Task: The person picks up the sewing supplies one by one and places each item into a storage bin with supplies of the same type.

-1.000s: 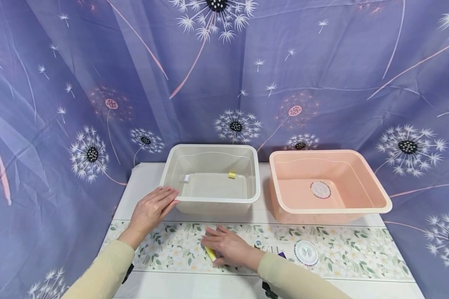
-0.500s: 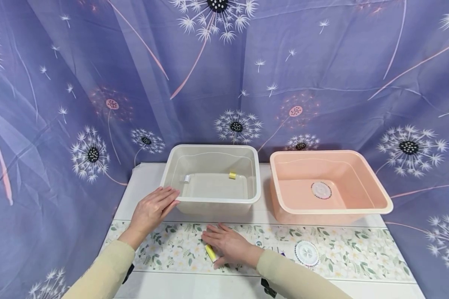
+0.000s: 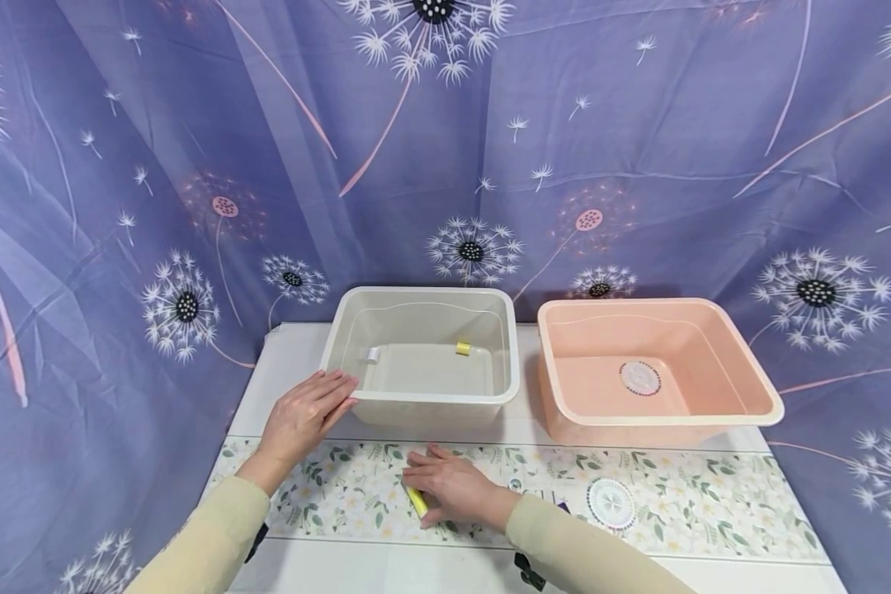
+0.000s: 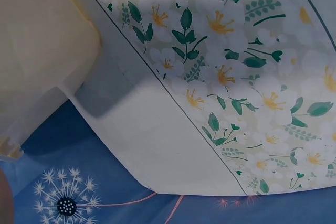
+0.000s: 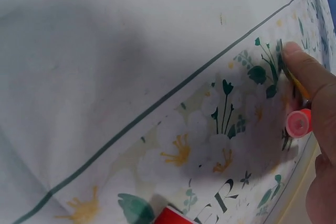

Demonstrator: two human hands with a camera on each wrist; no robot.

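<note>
The right hand had just closed over the yellow thread spool: half a second earlier more of the spool showed beside the thumb, and now only a strip did. For the work in hand, this meant the spool was better covered but lay on the floral strip, near of both bins. The fingers reached across it with the thumb apart; whether they pinched it, I could not tell. In the right wrist view a red-ended cylinder peeped out beneath the hand.

The left hand had not moved; its fingers, pressed together, rested on the near left corner of the grey bin. In that bin a white spool lay left and a short yellow spool right. To the right, the pink bin held a pin wheel; another pin wheel lay nearer, on the strip.
</note>
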